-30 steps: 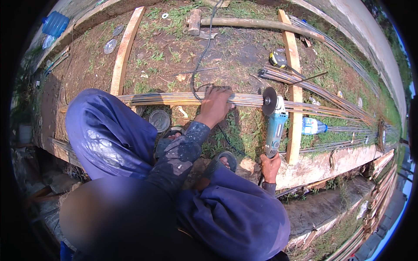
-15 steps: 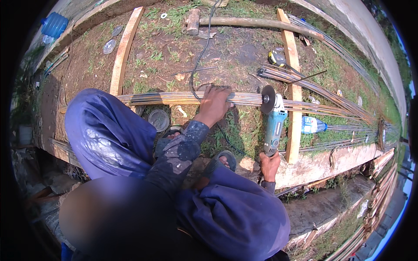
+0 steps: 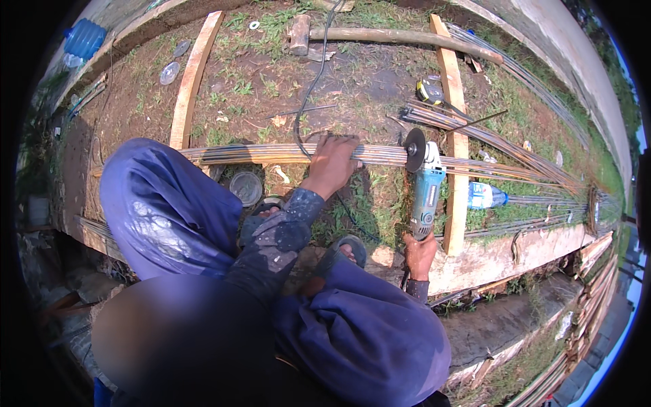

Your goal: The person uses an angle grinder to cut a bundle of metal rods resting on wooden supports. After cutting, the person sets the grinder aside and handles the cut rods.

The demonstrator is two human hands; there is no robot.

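The fingers of the right hand wrap closed around the rear of the grinder, which looks hefty and rigid; its narrow body seems the sound place to hold, well clear of the disc, likely brittle if twisted. The disc stands at the rods; whether it spins or touches them, I cannot tell. The left hand curls over the rods and has hold of them, though how far its fingers reach beneath is hidden. Singly the rods should be springy, together heavy, and their rusty skin probably rough rather than slippery. They lie crosswise before the knees, over the left plank and the right plank. The cord crosses them just beside the left hand, an awkward snag. The right plank runs close beside the grinder, limiting room there; past it lies a bottle. Farther out are a tape measure and a mallet.
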